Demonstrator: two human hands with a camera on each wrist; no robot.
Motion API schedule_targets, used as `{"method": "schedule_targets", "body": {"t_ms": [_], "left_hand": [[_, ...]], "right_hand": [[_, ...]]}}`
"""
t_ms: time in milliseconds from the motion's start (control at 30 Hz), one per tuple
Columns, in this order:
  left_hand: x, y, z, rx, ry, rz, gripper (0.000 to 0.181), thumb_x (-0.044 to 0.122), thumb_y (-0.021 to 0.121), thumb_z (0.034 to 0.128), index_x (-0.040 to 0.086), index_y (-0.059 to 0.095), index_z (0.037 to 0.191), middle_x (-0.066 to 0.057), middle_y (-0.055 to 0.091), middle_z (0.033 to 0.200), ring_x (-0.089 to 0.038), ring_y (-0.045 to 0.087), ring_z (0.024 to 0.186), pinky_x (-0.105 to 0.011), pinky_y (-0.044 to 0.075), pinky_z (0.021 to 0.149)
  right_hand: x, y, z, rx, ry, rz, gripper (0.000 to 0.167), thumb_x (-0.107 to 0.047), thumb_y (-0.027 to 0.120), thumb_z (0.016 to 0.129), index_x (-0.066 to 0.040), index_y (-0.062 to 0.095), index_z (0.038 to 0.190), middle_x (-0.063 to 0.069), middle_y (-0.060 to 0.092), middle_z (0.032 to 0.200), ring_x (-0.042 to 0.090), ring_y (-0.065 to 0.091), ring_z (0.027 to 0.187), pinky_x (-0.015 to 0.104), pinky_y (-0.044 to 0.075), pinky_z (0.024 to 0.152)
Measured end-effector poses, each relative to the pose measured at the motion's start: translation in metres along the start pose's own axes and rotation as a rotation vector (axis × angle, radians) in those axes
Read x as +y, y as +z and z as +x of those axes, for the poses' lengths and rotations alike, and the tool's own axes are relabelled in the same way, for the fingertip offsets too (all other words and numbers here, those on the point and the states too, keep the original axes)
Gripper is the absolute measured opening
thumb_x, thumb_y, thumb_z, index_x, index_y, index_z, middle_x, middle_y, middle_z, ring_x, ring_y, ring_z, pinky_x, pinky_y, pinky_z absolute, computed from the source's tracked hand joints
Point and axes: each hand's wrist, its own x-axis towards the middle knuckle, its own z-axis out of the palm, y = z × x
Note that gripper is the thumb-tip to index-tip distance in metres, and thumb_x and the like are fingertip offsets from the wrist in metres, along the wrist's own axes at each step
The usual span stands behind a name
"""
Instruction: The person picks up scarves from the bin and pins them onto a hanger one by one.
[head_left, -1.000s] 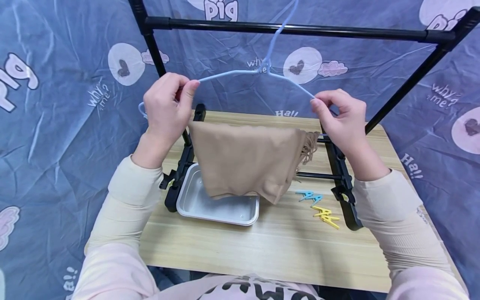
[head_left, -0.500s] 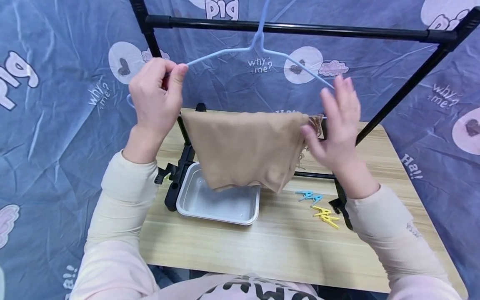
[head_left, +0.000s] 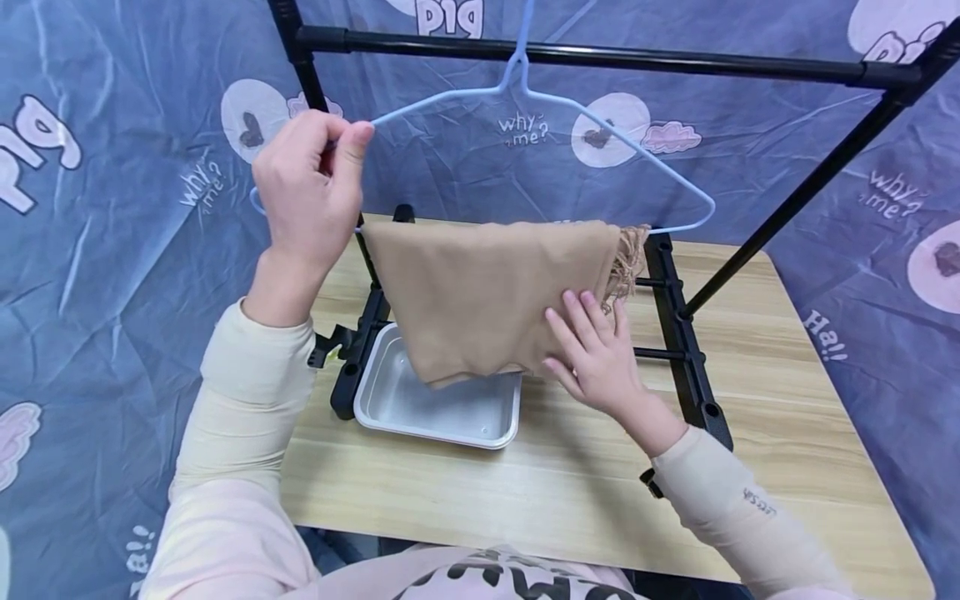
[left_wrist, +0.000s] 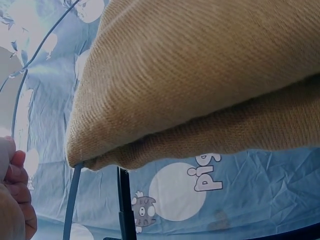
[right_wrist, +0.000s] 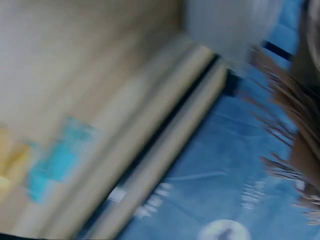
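Note:
A tan, fringed scarf point(head_left: 480, 292) hangs folded over the lower bar of a light blue clothes hanger point(head_left: 615, 133). My left hand point(head_left: 311, 183) pinches the hanger's left shoulder between thumb and curled fingers. On the scarf's lower right part lies my right hand point(head_left: 600, 354), its fingers spread and nearly straight. The brown fringe point(head_left: 628, 258) dangles at the right end, above that hand. In the left wrist view the scarf point(left_wrist: 200, 65) fills the upper part, with the left hand's fingers point(left_wrist: 19, 185) at the edge. The hanger's hook top is out of frame.
A black rack's top bar point(head_left: 675, 67) runs behind the hanger, its feet on the wooden table point(head_left: 525, 492). Beneath the scarf sits a white tray point(head_left: 435, 437). Blurred blue clothespins point(right_wrist: 57, 160) and yellow clothespins point(right_wrist: 12, 157) lie on the table, hidden by my right arm in the head view.
The hanger and scarf have risen, and the left hand has moved up and left with them. My right hand has released the hanger's right shoulder and come down onto the scarf.

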Motion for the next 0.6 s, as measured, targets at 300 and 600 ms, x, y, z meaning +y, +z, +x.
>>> {"method": "schedule_targets", "body": {"t_ms": [300, 600], "left_hand": [[-0.002, -0.005, 0.001, 0.045, 0.015, 0.010, 0.025, 0.015, 0.061, 0.0809, -0.006, 0.058, 0.067, -0.012, 0.043, 0.055, -0.021, 0.039, 0.052, -0.024, 0.024, 0.054], [-0.007, -0.012, 0.001, 0.034, -0.044, 0.032, 0.032, 0.020, 0.058, 0.0831, -0.008, 0.058, 0.068, -0.013, 0.043, 0.056, -0.021, 0.038, 0.053, -0.021, 0.023, 0.054]], "right_hand": [[0.004, 0.001, -0.058, -0.229, 0.067, 0.012, 0.052, -0.039, 0.040, 0.085, 0.000, 0.049, 0.119, 0.014, 0.038, 0.130, 0.031, 0.031, 0.119, 0.058, 0.014, 0.091], [0.019, -0.015, -0.102, -0.442, 0.310, 0.042, 0.045, -0.033, 0.049, 0.083, 0.002, 0.051, 0.112, 0.020, 0.044, 0.119, 0.037, 0.034, 0.113, 0.059, 0.016, 0.089]]}}
